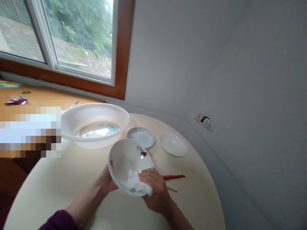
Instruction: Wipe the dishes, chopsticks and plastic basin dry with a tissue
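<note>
A white bowl (123, 159) with a red flower print is held tilted above the table, its inside facing me. My left hand (110, 179) grips it from the left and below; most of those fingers are hidden behind the bowl. In my right hand (155, 188) is a white cloth (136, 183), pressed against the bowl's lower right inside and rim. Behind the bowl lies a pale blue patterned plate (141, 136), partly covered by it. Red chopsticks (174, 176) and a light wooden stick (172, 189) rest on the table just right of my right hand.
A large translucent basin (96, 143) holding some water stands at the back left of the round table (199, 191). A white plate (173, 144) lies at the right. Beyond is a wooden desk (45, 95) with pens (16, 101), below a window. Wall sockets (209, 124) are at the right.
</note>
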Action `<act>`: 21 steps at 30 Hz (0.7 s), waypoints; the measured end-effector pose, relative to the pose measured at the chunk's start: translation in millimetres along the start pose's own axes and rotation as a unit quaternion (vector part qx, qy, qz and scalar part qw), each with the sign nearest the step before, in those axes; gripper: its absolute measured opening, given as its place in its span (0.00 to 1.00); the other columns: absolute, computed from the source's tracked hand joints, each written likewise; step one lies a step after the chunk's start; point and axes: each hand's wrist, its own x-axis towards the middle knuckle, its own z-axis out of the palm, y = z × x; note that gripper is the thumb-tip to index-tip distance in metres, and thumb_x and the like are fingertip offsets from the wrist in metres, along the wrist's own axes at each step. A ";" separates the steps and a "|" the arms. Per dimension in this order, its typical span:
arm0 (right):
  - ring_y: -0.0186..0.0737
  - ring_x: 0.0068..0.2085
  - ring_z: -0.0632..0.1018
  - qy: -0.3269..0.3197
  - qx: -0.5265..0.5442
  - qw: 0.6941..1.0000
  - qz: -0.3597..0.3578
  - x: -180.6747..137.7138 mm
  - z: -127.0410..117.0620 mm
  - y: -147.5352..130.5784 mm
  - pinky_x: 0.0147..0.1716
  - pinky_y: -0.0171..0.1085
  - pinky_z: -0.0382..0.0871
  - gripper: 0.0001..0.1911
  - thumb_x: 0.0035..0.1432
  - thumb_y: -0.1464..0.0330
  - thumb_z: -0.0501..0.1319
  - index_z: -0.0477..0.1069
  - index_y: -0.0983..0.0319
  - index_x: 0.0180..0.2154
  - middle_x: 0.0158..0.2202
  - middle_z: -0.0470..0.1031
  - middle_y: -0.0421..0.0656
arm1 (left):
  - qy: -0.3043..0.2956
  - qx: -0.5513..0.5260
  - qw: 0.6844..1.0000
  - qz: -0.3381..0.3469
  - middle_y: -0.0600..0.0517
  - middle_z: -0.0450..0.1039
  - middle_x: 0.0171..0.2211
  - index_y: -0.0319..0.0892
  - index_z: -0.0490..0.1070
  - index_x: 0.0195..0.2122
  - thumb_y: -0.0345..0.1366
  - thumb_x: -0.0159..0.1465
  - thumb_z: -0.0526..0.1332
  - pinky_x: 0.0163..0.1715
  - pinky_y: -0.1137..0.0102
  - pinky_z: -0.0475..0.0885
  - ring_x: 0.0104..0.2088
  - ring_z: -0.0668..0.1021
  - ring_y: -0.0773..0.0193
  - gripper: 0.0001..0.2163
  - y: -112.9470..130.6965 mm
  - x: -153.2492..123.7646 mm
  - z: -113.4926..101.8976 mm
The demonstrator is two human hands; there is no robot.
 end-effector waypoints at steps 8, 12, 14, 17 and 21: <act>0.43 0.38 0.73 0.012 0.002 1.000 0.025 -2.7 2.9 2.1 0.37 0.44 0.71 0.10 0.52 0.72 0.58 0.65 0.61 0.40 0.34 0.74 0.48 | -0.018 -0.019 1.000 -0.009 0.40 0.73 0.47 0.36 0.70 0.49 0.50 0.49 0.65 0.58 0.56 0.49 0.56 0.64 0.46 0.29 -0.7 1.4 2.7; 0.42 0.36 0.74 0.027 0.010 0.999 0.040 -1.2 4.3 0.4 0.37 0.43 0.71 0.10 0.52 0.71 0.61 0.65 0.59 0.39 0.33 0.74 0.46 | 0.000 -0.024 1.000 -0.016 0.38 0.71 0.49 0.34 0.68 0.51 0.53 0.54 0.59 0.56 0.53 0.51 0.54 0.67 0.45 0.30 0.2 2.8 -5.1; 0.42 0.36 0.74 0.022 0.013 0.999 0.035 0.2 3.9 -1.4 0.36 0.43 0.71 0.11 0.52 0.71 0.61 0.65 0.59 0.39 0.33 0.74 0.46 | 0.017 -0.032 0.999 -0.011 0.39 0.73 0.47 0.34 0.70 0.49 0.52 0.56 0.57 0.56 0.56 0.53 0.53 0.68 0.47 0.28 1.0 3.5 -6.9; 0.42 0.36 0.74 0.008 0.015 1.000 0.024 1.8 1.9 -4.0 0.36 0.43 0.71 0.12 0.52 0.71 0.60 0.64 0.60 0.40 0.34 0.74 0.46 | 0.048 -0.033 0.998 -0.005 0.43 0.77 0.40 0.34 0.75 0.43 0.50 0.58 0.55 0.55 0.62 0.56 0.51 0.70 0.50 0.24 2.4 3.7 -3.8; 0.42 0.37 0.74 -0.012 0.019 1.000 0.007 1.5 -0.1 -4.6 0.37 0.44 0.71 0.11 0.52 0.68 0.59 0.65 0.61 0.40 0.33 0.74 0.47 | 0.079 0.012 0.997 -0.023 0.48 0.78 0.34 0.32 0.76 0.40 0.46 0.63 0.49 0.53 0.60 0.58 0.49 0.72 0.51 0.23 4.3 1.4 3.4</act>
